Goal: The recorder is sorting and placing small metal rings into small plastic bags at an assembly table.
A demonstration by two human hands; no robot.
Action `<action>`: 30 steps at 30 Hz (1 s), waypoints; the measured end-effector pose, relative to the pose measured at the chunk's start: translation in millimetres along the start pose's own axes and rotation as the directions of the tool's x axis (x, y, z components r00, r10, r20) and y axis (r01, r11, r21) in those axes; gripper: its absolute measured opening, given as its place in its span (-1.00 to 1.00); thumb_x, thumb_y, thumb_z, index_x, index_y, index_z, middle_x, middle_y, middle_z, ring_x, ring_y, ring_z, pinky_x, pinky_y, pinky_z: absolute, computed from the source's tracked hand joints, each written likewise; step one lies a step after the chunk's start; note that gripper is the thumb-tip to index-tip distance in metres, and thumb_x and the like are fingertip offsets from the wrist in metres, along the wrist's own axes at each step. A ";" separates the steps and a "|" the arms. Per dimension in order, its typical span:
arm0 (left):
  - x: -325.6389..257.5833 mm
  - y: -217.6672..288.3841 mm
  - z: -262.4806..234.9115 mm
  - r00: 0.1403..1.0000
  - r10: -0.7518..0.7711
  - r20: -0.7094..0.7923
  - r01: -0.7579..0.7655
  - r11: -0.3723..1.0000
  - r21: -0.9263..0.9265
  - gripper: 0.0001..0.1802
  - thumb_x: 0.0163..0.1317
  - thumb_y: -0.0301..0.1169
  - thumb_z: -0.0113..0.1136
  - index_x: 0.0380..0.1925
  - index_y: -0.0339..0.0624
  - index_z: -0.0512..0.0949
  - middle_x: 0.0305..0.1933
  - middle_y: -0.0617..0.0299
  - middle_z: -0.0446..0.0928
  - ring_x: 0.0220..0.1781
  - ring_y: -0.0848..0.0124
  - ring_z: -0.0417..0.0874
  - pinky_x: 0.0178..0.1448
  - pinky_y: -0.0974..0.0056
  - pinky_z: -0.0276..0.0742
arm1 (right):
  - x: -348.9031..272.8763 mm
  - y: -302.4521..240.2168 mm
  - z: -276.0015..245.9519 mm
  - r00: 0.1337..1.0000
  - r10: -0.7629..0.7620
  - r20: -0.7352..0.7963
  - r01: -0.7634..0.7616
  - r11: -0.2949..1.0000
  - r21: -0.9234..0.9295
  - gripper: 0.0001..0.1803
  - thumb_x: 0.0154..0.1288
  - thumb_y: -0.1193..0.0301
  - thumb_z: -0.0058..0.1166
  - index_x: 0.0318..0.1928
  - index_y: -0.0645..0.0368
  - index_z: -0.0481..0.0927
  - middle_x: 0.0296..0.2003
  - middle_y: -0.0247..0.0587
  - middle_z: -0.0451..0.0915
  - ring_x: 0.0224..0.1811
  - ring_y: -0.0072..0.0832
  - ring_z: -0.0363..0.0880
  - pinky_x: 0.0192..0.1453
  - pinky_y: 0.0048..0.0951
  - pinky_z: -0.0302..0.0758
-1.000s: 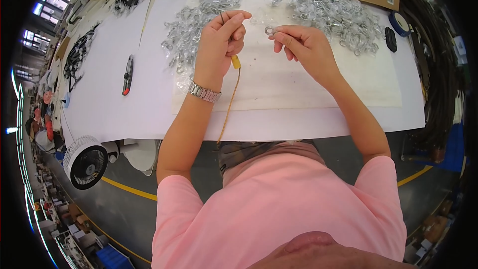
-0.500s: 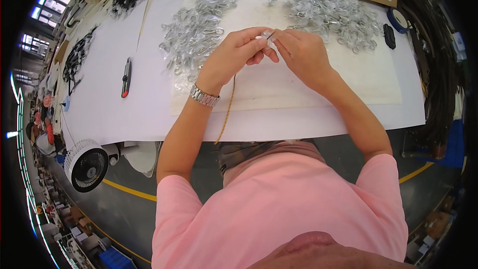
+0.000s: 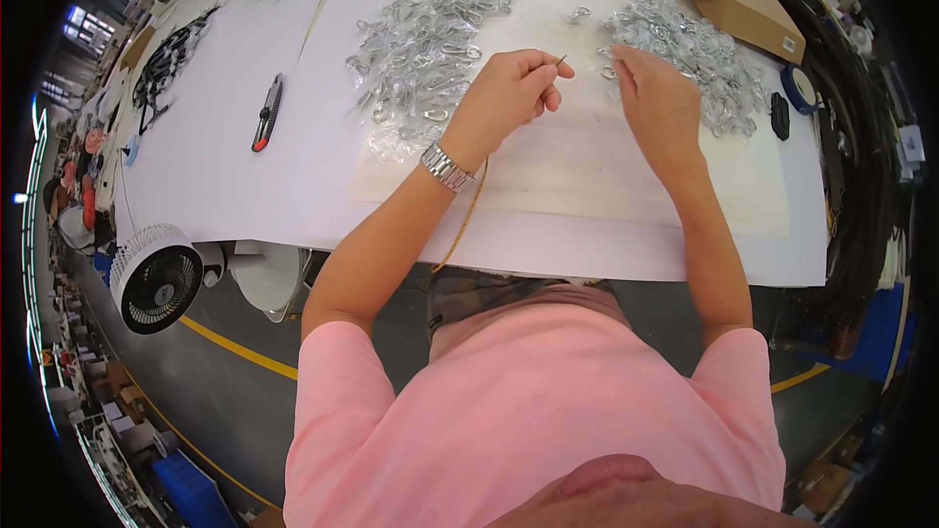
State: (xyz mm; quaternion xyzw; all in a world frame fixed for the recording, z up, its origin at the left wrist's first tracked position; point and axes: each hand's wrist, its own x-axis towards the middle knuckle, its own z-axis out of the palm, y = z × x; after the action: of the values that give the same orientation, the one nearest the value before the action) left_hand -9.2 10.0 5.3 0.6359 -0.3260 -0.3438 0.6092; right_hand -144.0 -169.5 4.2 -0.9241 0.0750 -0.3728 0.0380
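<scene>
My left hand is closed in a pinch on a thin dark pointed piece, too small to name more exactly. From beneath that wrist, a narrow yellow strip runs down over the table's near edge. My right hand is apart from the left, its fingers bent together at the left border of the right pile of clear-wrapped metal clips. A shiny clip lies right by its fingertips; whether they grip it is unclear. Left of my hands spreads another pile of wrapped clips.
On the white table lie a utility knife, bundles of black cords, a cardboard box, a blue tape roll and a small black object. A white fan stands at the near left.
My hands were together over a small clear piece. Now they are apart: the right has gone right toward the pile, while the left still pinches the thin piece. The view has shifted slightly.
</scene>
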 end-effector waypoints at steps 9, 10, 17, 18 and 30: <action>12.8 1.6 -57.8 0.881 0.166 -0.442 -0.355 0.850 -0.389 -0.75 0.52 -0.44 0.07 -0.05 -0.41 0.64 -0.47 0.34 0.52 -0.60 0.68 0.30 -0.58 0.52 0.10 | 46.4 -28.5 85.4 0.967 -0.229 0.110 0.194 0.945 0.265 -0.75 0.36 0.40 0.23 0.00 0.17 0.70 -0.03 -0.14 0.72 0.06 -0.12 0.65 0.13 -0.13 0.59; 15.2 1.0 -59.8 0.871 0.154 -0.467 -0.358 0.849 -0.388 -0.76 0.52 -0.44 0.08 -0.05 -0.41 0.64 -0.47 0.33 0.52 -0.60 0.68 0.30 -0.58 0.52 0.10 | 54.1 -39.4 104.5 0.965 -0.237 0.110 0.201 0.943 0.266 -0.75 0.36 0.40 0.23 0.00 0.17 0.70 -0.03 -0.14 0.72 0.06 -0.12 0.65 0.13 -0.13 0.59; 22.2 -7.8 -59.6 0.862 0.158 -0.481 -0.369 0.848 -0.381 -0.77 0.50 -0.45 0.09 -0.06 -0.41 0.64 -0.47 0.32 0.53 -0.61 0.67 0.29 -0.59 0.52 0.10 | 75.0 -54.9 138.3 0.909 -0.232 0.346 0.211 0.973 0.096 -0.80 0.35 0.36 0.15 -0.15 0.20 0.71 -0.20 -0.18 0.71 -0.06 -0.16 0.68 0.00 -0.16 0.62; 21.7 -8.0 -58.3 0.862 0.156 -0.482 -0.369 0.845 -0.387 -0.77 0.50 -0.45 0.09 -0.06 -0.41 0.64 -0.47 0.32 0.53 -0.61 0.67 0.29 -0.59 0.52 0.10 | 72.3 -49.2 127.4 0.909 -0.209 0.360 0.185 0.978 0.101 -0.80 0.33 0.38 0.14 -0.15 0.23 0.71 -0.21 -0.19 0.73 -0.10 -0.17 0.69 -0.03 -0.17 0.62; 12.1 -5.0 -31.8 0.938 0.346 -0.019 -0.288 0.807 0.515 -0.64 0.40 -0.18 0.28 -0.10 -0.31 0.69 -0.31 0.29 0.70 -0.51 0.63 0.44 -0.42 0.43 0.37 | 21.5 -7.4 32.4 0.780 0.218 0.586 -0.625 0.271 0.732 -0.77 0.54 0.33 0.09 -0.14 0.25 0.69 -0.30 -0.26 0.76 -0.28 -0.57 0.71 -0.17 -0.54 0.59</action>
State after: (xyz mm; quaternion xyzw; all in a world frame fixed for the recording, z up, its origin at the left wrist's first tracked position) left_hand 24.0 17.6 0.5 0.7275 -0.4716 -0.1037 0.4875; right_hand -105.4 -165.3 -3.5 -0.7454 0.1015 -0.1439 0.6430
